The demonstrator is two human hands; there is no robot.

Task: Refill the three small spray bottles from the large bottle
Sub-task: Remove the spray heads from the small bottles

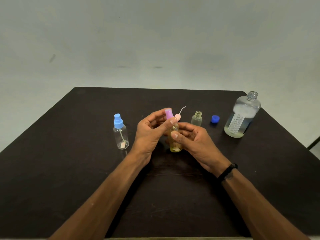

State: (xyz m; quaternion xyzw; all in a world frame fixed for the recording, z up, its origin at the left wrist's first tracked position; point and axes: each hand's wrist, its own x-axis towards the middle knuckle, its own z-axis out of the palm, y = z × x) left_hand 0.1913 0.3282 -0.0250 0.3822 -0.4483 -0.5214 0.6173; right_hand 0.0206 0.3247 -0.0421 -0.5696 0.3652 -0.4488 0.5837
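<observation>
I am holding the yellow bottle [175,139] in the middle of the frame, just above the bench [173,196]. My right hand [195,142] fingers are curling round its body. My left hand [152,129] fingers are pinching the purple spray top [168,113]. I think I am screwing it on, so I should be keeping the bottle straight and turning slowly. The large bottle [241,116] is standing open at the right.

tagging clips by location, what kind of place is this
Probably a bare indoor workspace set up for a tabletop demo: a plain dark matte table against a blank pale wall, holding only small clear plastic spray bottles and a large clear uncapped bottle.
</observation>
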